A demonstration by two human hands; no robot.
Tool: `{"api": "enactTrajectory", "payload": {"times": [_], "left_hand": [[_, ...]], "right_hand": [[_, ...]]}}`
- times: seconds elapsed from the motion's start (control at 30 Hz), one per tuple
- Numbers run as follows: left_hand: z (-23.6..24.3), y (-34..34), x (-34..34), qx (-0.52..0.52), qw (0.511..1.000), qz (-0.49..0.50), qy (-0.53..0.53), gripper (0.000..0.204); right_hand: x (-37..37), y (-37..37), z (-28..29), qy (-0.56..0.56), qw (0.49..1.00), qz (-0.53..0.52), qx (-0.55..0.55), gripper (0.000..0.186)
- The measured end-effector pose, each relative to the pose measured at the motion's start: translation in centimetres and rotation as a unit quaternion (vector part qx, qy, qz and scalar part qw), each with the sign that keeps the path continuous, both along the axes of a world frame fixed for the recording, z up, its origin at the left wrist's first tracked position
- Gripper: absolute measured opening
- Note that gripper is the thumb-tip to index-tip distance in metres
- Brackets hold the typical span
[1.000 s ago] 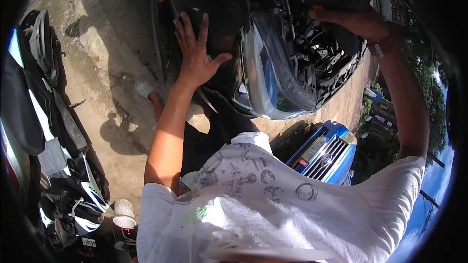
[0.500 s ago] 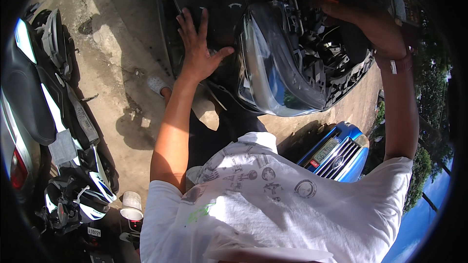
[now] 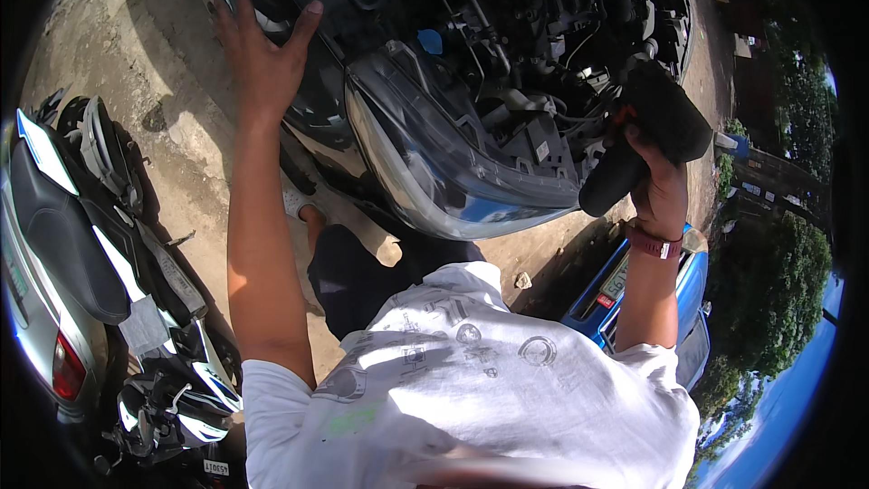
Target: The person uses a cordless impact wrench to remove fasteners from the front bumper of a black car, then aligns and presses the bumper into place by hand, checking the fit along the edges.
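Person's R hand (image 3: 659,183) wraps the blk tool (image 3: 670,113), upper right of frame by the engine bay (image 3: 516,45), well apart from the L hand (image 3: 260,63), spread at the fender (image 3: 321,122), upper left, so a firm grip w/ tool clear of the headlight (image 3: 407,149) looks best.

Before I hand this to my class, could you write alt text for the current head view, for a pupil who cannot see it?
The right hand holds a black power tool beside the exposed engine parts of a dark car; the left hand is spread at the car's side. A motorbike stands at left.
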State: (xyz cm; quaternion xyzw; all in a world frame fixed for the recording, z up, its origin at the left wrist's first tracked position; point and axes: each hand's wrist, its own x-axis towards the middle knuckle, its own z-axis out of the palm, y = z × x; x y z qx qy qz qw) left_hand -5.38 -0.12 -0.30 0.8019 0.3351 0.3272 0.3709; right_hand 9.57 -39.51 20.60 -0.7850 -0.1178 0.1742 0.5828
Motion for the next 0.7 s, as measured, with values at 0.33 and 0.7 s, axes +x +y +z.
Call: {"api": "enactTrajectory", "payload": {"times": [0.33,0.7], "left_hand": [[-0.2,2.2,2.4,-0.064,0.979,-0.009,0.194,0.137],[1.6,1.1,1.7,-0.130,0.975,-0.018,0.180,0.153]], "right_hand": [[13.8,-0.6,-4.1,-0.141,0.981,0.094,-0.097,0.047],[6.5,-1.8,-8.1,0.059,0.995,-0.075,0.002,0.047]]}}
